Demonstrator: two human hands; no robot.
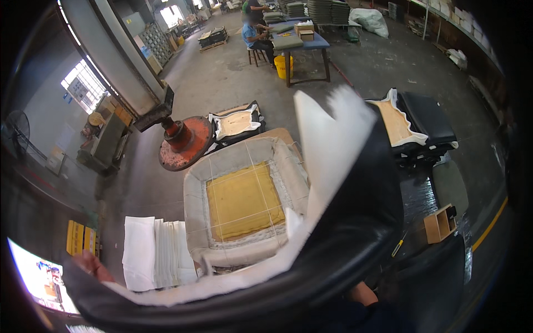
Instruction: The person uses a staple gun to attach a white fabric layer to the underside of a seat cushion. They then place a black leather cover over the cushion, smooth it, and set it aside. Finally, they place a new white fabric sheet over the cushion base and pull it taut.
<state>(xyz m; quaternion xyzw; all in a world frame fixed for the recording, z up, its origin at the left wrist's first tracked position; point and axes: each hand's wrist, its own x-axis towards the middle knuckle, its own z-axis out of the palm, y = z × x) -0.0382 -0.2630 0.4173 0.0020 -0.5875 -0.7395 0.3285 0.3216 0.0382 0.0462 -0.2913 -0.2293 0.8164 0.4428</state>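
Left hand (89, 265) grips the near-left edge of the black cover (355, 222), fingers curled over the rim; right hand (363, 294) is mostly hidden beneath it, grasp impossible to tell. The cover is glossy black outside, white-lined inside, arching up between both hands. Beyond it lies the cushion frame (244, 202) with yellow foam, white sheets (152, 252) stacked alongside.

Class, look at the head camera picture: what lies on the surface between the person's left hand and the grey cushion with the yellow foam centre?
In the head view, a stack of white sheets lies between the left hand and the grey cushion.
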